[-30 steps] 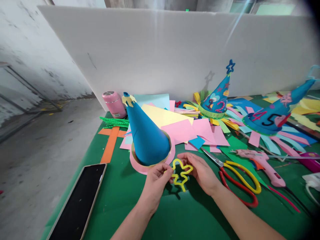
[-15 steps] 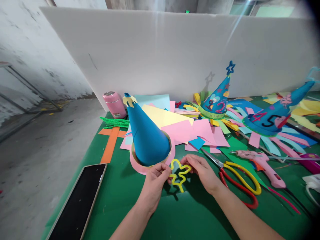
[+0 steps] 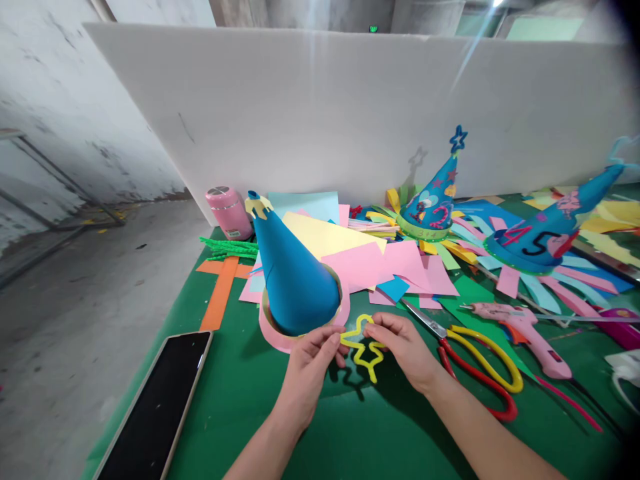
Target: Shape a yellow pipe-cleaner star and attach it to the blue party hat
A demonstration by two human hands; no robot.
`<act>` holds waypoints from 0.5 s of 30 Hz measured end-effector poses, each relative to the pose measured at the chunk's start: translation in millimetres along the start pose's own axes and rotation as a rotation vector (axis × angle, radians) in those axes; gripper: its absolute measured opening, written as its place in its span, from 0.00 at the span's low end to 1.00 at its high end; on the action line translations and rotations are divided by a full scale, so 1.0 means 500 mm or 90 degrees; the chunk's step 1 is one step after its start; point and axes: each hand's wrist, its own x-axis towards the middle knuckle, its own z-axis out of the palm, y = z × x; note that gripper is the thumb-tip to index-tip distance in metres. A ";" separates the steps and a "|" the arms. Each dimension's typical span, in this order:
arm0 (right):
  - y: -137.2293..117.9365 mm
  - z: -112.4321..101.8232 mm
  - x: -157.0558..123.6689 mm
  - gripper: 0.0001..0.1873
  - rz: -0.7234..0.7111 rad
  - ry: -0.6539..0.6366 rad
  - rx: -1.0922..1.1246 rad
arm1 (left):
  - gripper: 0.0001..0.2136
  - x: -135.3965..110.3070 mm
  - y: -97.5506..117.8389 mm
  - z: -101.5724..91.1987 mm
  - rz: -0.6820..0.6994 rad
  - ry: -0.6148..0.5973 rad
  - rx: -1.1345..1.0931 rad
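A yellow pipe cleaner [image 3: 371,367] bent into a star with a short stem is held just above the green table, its shadow falling below. My left hand [image 3: 313,370] pinches its left point. My right hand [image 3: 403,347] grips its upper right side between thumb and fingers, and the fingers cover part of that side. Right behind my left hand stands a plain blue paper cone hat [image 3: 295,280] with a pink brim and a cream fringed piece round its tip.
Scissors [image 3: 470,353] with red and yellow handles and a pink glue gun [image 3: 525,330] lie to the right. A phone [image 3: 155,407] is at left. Behind are paper sheets [image 3: 355,263], decorated hats [image 3: 430,207], green pipe cleaners [image 3: 230,249] and a pink flask [image 3: 229,212].
The yellow star has turned and shifted slightly right. My right fingers have moved from its right point onto its upper right side; my left hand keeps pinching the left point.
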 end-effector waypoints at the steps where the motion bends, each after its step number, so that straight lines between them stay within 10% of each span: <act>1: -0.001 -0.001 0.000 0.14 0.002 0.003 0.001 | 0.11 0.001 -0.002 -0.001 -0.001 0.002 0.010; 15: -0.001 0.000 -0.002 0.11 0.027 -0.018 0.032 | 0.08 0.000 -0.004 -0.002 -0.001 -0.030 0.041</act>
